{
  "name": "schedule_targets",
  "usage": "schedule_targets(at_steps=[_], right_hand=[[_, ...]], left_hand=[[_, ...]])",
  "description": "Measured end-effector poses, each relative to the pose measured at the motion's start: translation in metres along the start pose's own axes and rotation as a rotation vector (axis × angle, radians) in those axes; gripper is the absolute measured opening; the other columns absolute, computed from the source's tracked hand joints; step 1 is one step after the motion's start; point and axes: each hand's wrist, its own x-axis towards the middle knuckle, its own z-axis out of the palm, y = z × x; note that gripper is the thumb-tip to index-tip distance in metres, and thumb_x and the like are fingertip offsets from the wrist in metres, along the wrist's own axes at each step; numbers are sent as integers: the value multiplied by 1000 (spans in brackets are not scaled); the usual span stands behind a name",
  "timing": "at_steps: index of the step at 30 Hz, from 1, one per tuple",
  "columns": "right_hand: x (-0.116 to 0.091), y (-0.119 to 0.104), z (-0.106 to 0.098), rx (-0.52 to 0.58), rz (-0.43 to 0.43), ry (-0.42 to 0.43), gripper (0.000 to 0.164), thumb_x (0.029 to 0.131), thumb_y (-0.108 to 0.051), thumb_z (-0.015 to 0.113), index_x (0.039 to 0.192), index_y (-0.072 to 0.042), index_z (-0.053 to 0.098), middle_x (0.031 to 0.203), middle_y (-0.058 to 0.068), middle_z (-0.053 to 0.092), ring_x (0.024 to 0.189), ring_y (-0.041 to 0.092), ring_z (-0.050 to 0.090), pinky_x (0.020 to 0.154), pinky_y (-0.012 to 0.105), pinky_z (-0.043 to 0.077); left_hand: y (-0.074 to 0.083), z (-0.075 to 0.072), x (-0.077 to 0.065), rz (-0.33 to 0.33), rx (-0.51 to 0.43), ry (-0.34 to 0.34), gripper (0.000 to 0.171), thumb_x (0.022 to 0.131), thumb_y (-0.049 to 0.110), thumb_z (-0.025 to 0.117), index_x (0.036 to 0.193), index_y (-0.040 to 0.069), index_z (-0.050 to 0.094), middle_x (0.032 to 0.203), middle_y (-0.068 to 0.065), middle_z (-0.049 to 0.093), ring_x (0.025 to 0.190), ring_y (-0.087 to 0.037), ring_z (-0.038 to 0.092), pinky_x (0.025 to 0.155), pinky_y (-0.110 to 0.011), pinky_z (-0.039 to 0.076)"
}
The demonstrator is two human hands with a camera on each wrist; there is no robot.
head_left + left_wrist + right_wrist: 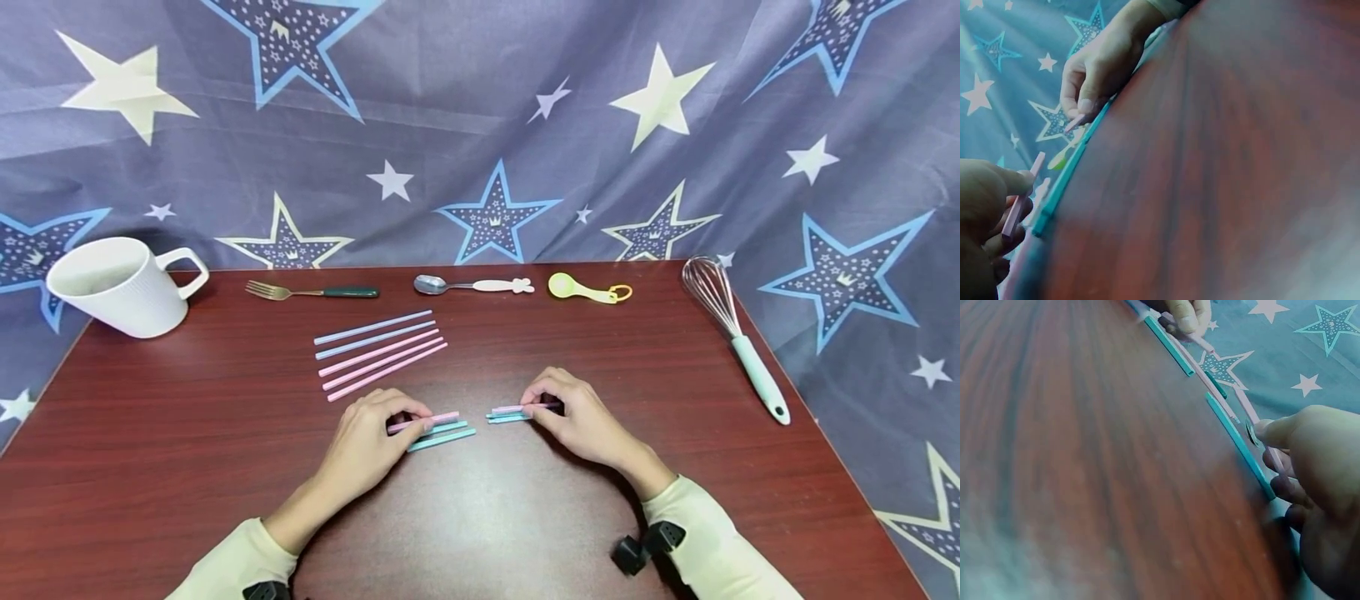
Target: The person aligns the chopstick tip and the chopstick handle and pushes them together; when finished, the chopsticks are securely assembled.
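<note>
My left hand (pixel 371 437) pinches a short pink stick (pixel 1024 197) between thumb and fingers, held just above the table. Beside it two short teal sticks (pixel 448 438) lie on the tabletop, partly covered by the fingers. To the right, across a small gap, my right hand (pixel 583 421) pinches another short pink stick (pixel 1247 406). Under and next to those fingers are teal sticks (pixel 504 418), whose far ends are hidden. Behind the left hand several longer sticks lie slanted in a row, blue ones (pixel 375 327) at the back and pink ones (pixel 382 360) in front.
Along the table's back edge lie a fork (pixel 311 292), a spoon with a white handle (pixel 472 285) and a yellow measuring spoon (pixel 588 289). A white mug (pixel 123 287) stands at the back left. A whisk (pixel 738 337) lies along the right edge. Star-patterned cloth hangs behind.
</note>
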Motion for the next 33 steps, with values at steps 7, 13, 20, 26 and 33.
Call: schedule_targets(at_steps=[7,13,20,26,33], right_hand=[[3,-6,-13,6,-9,63,4,93,-10,76,95,-10,72,91,-5,65,82,5,60,73,25,52],[9,-14,-22,16,-33,108,4,93,-8,76,94,-10,73,91,-4,66,82,7,61,75,20,50],[19,-22,-22,20,-56,118,10,91,-3,76,95,-11,73,90,-4,66,82,7,60,73,24,52],[26,-29,-21,38,-91,130,3,94,-8,75,97,-10,73,91,-3,66,81,8,58,70,24,49],[29,-33,-18,38,-113,142,7,93,-6,75,96,-12,72,90,-3,65,80,8,57,68,25,49]], left_hand=[[7,-15,12,11,-4,5,7,89,21,83,91,25,78,87,16,71,78,1,61,70,-22,49],[14,-22,20,31,-1,34,9,88,17,82,93,24,78,89,12,74,72,-1,57,66,-20,45],[20,-23,26,42,-23,43,10,89,16,82,96,23,78,95,10,76,83,-4,65,72,-24,50],[23,-24,27,62,-41,51,11,89,14,82,96,21,78,96,9,76,88,-7,69,74,-28,54],[25,-25,28,64,-52,37,10,90,17,82,97,22,78,96,10,75,89,-3,67,75,-20,51]])
